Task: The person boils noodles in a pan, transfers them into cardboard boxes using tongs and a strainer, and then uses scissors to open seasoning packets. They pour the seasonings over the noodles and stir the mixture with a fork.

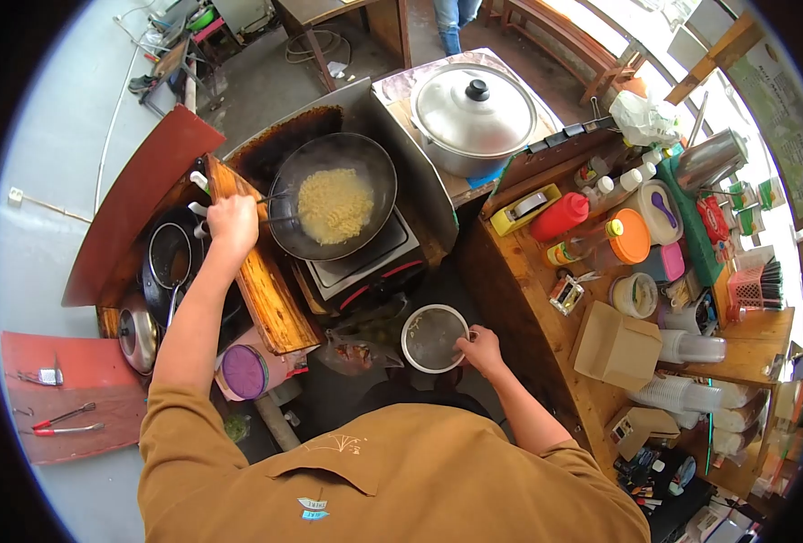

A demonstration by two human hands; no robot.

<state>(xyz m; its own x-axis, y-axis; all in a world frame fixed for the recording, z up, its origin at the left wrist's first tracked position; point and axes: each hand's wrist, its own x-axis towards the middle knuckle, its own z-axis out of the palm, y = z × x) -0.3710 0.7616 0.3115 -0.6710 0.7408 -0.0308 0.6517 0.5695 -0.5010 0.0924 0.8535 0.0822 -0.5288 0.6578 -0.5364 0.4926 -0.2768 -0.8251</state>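
Right hand (480, 351), nearest: thumb and fingers pinch the rim of a round, silver-rimmed metal bowl (433, 338), mouth upward, just beyond the worker's brown shirt (401, 471). An edge grip presumably leaves the bowl's mouth unobstructed. Left hand (232, 224), farther out: fingers curled into a fist, apparently around the handle of a wide black metal wok (356, 152); two thin dark rods run from wok to fist. Exact finger placement hidden by the back of the hand.

Thick, varnished wooden board (270, 303) lies along the near-left side of the black stove with silver top plate (365, 262). Wok is above the stove's far-left part; resting or raised, cannot tell. Yellow noodles (335, 206) lie massed in it, probably gathered by the sloping sides.

Farther: sooty metal splash guard (275, 145) stands behind the wok, likely to stop spatter. Beyond it, large silver pot (474, 113), lid on.
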